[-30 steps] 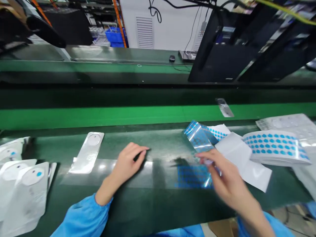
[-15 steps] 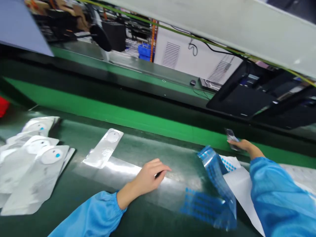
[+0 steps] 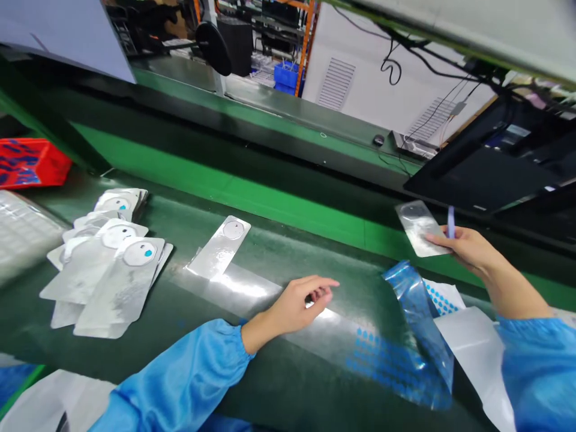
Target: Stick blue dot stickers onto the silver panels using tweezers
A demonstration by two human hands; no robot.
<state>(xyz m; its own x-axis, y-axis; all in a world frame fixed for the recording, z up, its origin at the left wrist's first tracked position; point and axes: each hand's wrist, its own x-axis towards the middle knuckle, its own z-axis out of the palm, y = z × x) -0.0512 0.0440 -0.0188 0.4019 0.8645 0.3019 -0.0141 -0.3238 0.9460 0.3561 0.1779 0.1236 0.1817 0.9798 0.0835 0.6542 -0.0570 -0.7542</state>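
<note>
My right hand [image 3: 472, 249] pinches a flat silvery plate [image 3: 418, 228] with rounded corners at its near corner, above the back of the bench. A thin pale-purple strip [image 3: 451, 222] sticks up from the same hand; its kind is unclear. Over the bench's middle, my left hand [image 3: 299, 305] holds nothing, index finger stretched and the others loosely bent. Left of it lies a single plate [image 3: 220, 247] with a round mark near its top. Clear film with blue dots [image 3: 400, 369] spreads to the right, beside white backing paper [image 3: 472, 339].
Similar plates, some with a blue dot, form a pile [image 3: 121, 282] on the left. Behind it are a red bin [image 3: 56, 165] and a white tray [image 3: 22, 234]. A green ledge [image 3: 270, 207] borders the bench's back; a black monitor [image 3: 486, 162] stands at the right.
The view has shifted, bringing in the red bin and tray at left. My right hand has turned the held plate so its broad face shows, and the purple strip is now visible.
</note>
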